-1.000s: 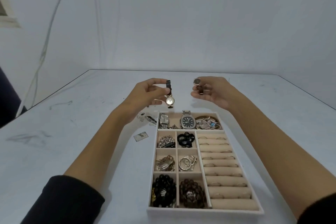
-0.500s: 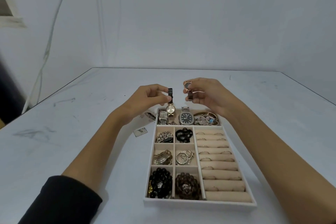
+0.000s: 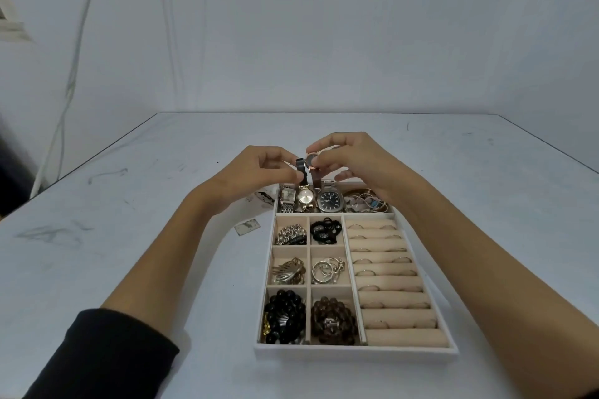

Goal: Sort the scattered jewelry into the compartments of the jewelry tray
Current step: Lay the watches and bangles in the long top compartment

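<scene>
- Fingers (image 3: 281, 173) of the left hand (image 3: 259, 172) pinch the black strap of a small gold watch (image 3: 305, 196).
- Its face hangs at the far left compartment of the tray (image 3: 356, 351), between a silver watch (image 3: 287, 196) and a dark steel watch (image 3: 330, 200); I cannot tell if it touches the bottom.
- Fingers of the right hand (image 3: 353, 162) curl round a brown-strap watch (image 3: 312, 159), held above the far edge of the tray, just beside the black strap.
- A small tag (image 3: 248, 226) lies on the table (image 3: 129, 253), left of the tray.

One wide-angle camera, worn on the person's head, faces forward and down, close above the jewelry tray (image 3: 353, 354), with the table (image 3: 129, 236) running to the wall (image 3: 324, 26) beyond.
</scene>
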Available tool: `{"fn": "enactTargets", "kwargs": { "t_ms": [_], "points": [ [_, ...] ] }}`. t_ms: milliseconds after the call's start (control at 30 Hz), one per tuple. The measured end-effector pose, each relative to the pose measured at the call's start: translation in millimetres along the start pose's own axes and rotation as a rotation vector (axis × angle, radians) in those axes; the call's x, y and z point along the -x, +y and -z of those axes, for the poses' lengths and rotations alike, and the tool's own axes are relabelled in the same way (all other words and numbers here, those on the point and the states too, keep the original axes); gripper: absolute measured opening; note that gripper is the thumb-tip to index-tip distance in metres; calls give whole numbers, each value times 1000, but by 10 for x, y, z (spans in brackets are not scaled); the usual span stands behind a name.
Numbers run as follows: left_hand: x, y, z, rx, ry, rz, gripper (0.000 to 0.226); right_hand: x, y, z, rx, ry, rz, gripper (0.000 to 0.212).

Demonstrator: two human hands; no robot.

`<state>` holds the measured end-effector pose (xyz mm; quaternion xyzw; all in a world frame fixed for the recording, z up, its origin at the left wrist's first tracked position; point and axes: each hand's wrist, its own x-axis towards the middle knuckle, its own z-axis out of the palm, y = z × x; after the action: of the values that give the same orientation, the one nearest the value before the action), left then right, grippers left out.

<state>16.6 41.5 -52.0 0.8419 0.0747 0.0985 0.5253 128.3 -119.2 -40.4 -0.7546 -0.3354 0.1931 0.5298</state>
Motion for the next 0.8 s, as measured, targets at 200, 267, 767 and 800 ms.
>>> {"fn": "enactTargets", "kwargs": {
  "t_ms": [200,267,767,800],
  "points": [
    [-5,-26,34,-11,17,-18,16,45,-18,-20,21,-12,-8,23],
    [-8,-38,51,-27,20,-28,15,64,-27,-34,25,-20,-14,23],
    [-11,-57,66,-75,-64,-2,17,77,-32,-42,182,-67,-8,18],
    [-13,-64,70,-82,-64,-3,18,77,-32,-41,191,-69,-6,18]
  ]
}}
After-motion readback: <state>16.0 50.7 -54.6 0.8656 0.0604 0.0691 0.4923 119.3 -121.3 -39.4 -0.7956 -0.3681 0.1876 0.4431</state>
